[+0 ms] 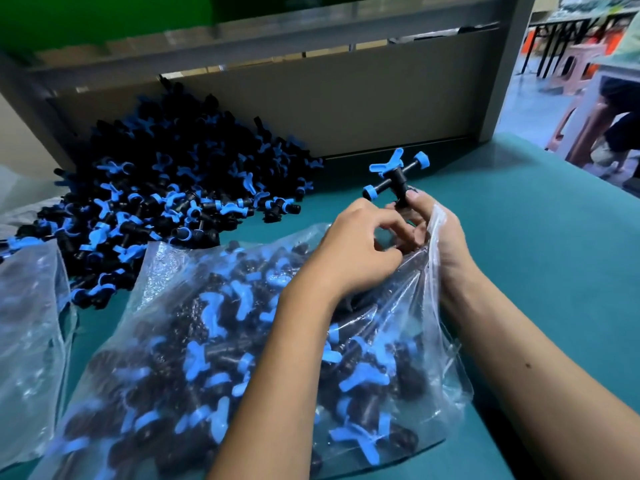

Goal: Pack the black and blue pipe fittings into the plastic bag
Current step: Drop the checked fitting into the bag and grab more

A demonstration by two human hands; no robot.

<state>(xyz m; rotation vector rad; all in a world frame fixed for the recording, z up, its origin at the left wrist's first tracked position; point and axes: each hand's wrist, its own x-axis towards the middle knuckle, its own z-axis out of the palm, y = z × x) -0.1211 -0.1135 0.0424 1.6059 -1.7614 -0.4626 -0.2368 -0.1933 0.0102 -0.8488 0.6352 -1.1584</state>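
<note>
One fitting above the bag mouth

My right hand [437,233] pinches a black T-shaped fitting [397,178] with blue end caps and wing handle, plus the plastic bag [180,341] edge; my left hand [360,244] curls its fingers at the opening.

We are seeing plastic bag [194,306]: thin clear film, glossy, crinkled, catching light in white streaks. We are seeing second bag [31,323] of same shiny clear film at left. Pipe fittings in pile [156,195] are looking like moulded plastic: black bodies matt, blue wing handles and caps smooth with soft sheen. Fitting [396,178] above hands is showing same black and blue plastic. Table [536,237] top is looking matt teal, smooth. Panel [329,109] behind is looking like dull brown board in grey painted frame.
</note>
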